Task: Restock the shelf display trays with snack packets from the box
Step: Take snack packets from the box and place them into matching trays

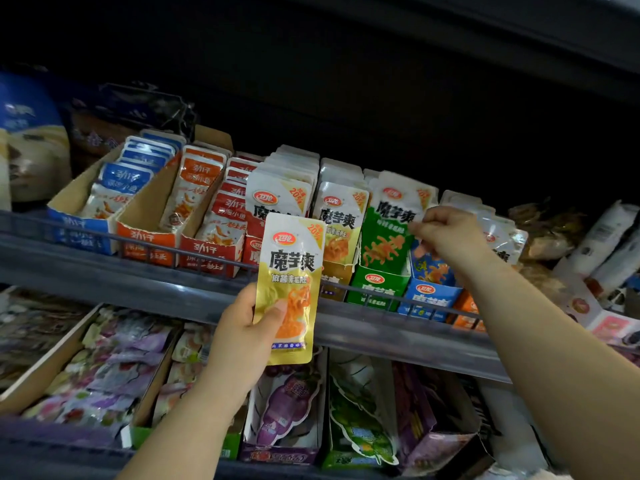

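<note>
A yellow snack packet (292,271) was held upright in the left hand (242,337), gripped at its lower half, before the shelf rail (104,268). A green packet (391,230), standing in the green tray (375,285), was pinched at its upper right edge by the right hand (446,233).
</note>
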`<state>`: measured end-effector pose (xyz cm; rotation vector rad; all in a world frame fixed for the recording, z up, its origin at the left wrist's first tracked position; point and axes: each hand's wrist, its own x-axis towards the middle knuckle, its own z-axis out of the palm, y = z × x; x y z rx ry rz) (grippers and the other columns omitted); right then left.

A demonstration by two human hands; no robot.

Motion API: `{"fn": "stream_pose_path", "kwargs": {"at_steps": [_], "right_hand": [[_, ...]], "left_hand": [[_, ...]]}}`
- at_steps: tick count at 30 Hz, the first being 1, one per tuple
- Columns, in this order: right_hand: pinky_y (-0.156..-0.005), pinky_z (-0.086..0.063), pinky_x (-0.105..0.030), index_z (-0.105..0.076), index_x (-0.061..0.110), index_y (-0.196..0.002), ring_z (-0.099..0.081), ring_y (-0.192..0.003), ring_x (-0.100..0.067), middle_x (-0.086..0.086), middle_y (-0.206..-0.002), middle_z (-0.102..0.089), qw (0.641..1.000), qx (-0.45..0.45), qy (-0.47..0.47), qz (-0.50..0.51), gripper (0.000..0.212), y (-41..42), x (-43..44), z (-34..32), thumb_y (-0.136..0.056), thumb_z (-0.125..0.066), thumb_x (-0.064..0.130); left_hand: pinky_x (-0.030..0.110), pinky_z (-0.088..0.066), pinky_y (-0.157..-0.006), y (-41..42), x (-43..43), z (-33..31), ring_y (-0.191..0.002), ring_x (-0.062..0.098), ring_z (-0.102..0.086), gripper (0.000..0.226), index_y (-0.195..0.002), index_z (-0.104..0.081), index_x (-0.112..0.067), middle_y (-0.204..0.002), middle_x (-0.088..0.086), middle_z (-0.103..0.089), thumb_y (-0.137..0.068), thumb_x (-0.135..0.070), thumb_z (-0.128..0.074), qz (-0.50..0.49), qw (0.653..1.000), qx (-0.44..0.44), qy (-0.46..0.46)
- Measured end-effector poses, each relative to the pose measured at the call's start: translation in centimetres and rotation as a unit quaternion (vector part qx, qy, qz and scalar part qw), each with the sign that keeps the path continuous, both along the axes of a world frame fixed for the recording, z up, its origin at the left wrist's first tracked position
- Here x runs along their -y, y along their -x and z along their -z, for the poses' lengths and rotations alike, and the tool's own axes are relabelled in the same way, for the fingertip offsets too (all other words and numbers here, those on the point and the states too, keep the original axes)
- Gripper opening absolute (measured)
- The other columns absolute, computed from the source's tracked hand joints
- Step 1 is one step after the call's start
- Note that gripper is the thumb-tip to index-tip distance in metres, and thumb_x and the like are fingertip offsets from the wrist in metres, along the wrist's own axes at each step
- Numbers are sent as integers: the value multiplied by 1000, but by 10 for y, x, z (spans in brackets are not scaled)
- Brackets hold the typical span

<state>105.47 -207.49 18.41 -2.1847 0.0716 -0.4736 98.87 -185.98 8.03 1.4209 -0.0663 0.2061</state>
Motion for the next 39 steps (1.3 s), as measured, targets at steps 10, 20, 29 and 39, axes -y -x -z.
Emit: {"fn": "stream_pose_path", "kwargs": {"at_steps": [10, 20, 29, 39], "right_hand": [[-66, -51, -36, -43, 13, -122, -54, -75, -30, 0, -94, -51, 994, 47, 97, 22, 42, -16, -10, 14, -85, -52, -6], [-65, -37, -11, -34, 16, -136, -41, -79, -5, 1, -123, -46, 970, 209, 122, 32, 58, 7, -36, 8, -85, -61, 22], [-58, -48, -15, -55, 23, -89, -61, -66, -5, 2, -86, -67, 954, -107, -40, -277, 23, 29, -73, 30, -84, -59, 0], [-50, -49, -12, -55, 20, -81, -62, -60, 2, 8, -76, -63, 976, 84, -171, -107, 16, 18, -44, -2, -86, -57, 5]], "left_hand": [[20, -47, -58, -6, 1, 2, -69, 3, -63, 25, -77, -60, -32, -70, -12, -67, -88, -10, -54, -5, 1000, 2, -31], [6, -45, -49, -9, 2, 0, -59, -10, -61, 29, -84, -47, -31, -75, -13, -64, -85, -4, -56, -45, 998, 34, -18], [7, -47, -56, -8, 3, 3, -72, -7, -64, 30, -87, -58, -34, -74, -27, -68, -85, -4, -57, -27, 995, 90, -15], [40, -11, -109, -22, -5, 18, -134, 15, -14, 55, -138, -16, -24, -143, -5, -15, -87, -43, -23, -199, 890, 198, -359]]}}
